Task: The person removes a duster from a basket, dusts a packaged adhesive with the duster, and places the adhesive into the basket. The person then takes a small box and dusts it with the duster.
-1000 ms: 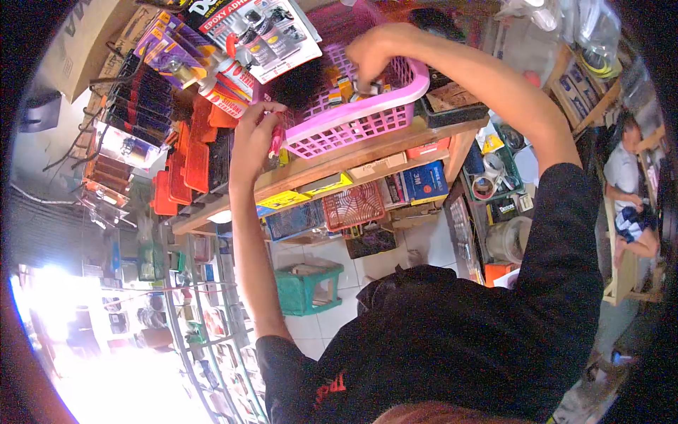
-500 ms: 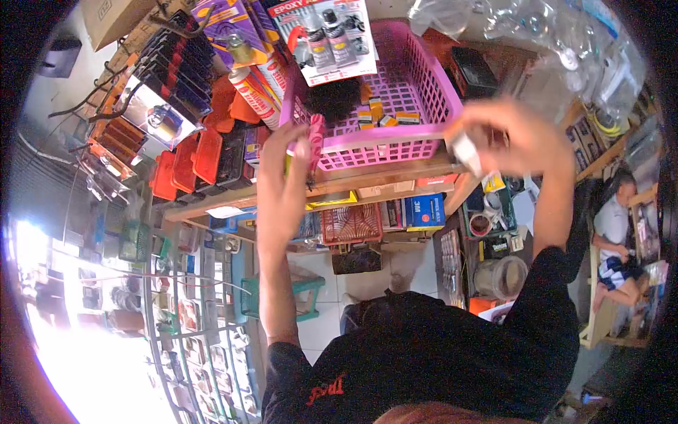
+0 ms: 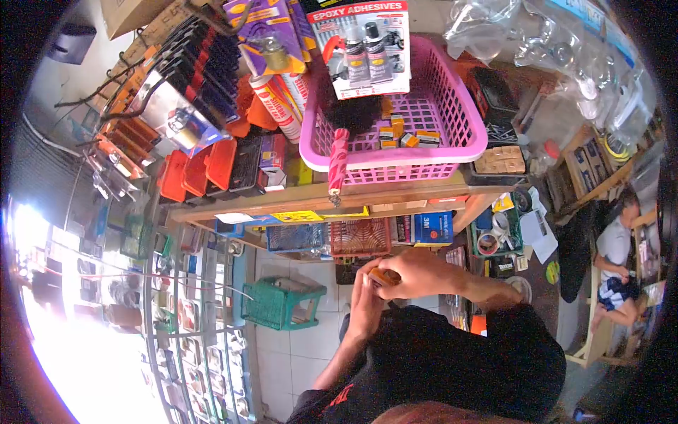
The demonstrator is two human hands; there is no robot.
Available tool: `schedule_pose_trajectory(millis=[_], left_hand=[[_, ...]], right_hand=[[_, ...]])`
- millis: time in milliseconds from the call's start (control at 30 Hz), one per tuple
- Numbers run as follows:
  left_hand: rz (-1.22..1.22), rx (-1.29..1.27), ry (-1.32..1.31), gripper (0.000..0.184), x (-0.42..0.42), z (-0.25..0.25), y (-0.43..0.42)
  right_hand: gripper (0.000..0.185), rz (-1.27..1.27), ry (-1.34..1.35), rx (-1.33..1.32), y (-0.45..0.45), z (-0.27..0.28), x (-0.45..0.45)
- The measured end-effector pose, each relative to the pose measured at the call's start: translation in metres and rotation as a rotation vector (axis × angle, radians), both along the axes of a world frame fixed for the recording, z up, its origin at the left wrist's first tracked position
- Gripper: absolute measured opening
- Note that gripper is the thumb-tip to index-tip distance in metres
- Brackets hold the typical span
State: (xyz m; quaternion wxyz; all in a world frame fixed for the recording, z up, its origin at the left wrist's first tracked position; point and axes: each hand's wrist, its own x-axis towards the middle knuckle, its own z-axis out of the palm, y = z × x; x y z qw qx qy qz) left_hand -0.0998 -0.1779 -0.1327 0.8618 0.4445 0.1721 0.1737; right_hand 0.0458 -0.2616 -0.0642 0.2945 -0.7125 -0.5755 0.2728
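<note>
My right hand (image 3: 417, 272) is closed on a small orange box (image 3: 384, 276), held low in front of my chest. Against the same box rests my left hand (image 3: 366, 300), its fingers pressed together beside it; whether it grips the box is hard to tell. Beyond both hands, the pink basket (image 3: 395, 159) stands on a wooden shelf, with several small yellow-orange boxes (image 3: 426, 138) and a dark bristly item (image 3: 353, 113) inside. A pink patterned stick-like item (image 3: 338, 159) hangs at the basket's front. Above it is an epoxy adhesives pack (image 3: 364, 53).
Orange bins (image 3: 220, 166) and hanging packs stand left of the basket. A red tray (image 3: 360, 237) sits on the lower shelf, and a green stool (image 3: 282, 304) is on the tiled floor. At the far right a person (image 3: 618, 254) sits.
Both hands have come back from the basket and met in front of my chest. The small box, taken from the basket side, is now between them. The view has shifted slightly.
</note>
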Motion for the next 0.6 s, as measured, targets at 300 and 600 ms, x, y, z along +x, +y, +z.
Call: schedule_pose_trajectory(millis=[300, 600], left_hand=[[0.053, -0.524, 0.029, 0.038, -0.034, -0.032, 0.039], [0.005, -0.699, -0.034, 0.034, -0.094, -0.067, 0.095]], right_hand=[[0.058, -0.085, 0.14, 0.106, 0.044, 0.043, 0.028], [0.059, -0.408, 1.105, 0.37, 0.105, 0.072, 0.021]])
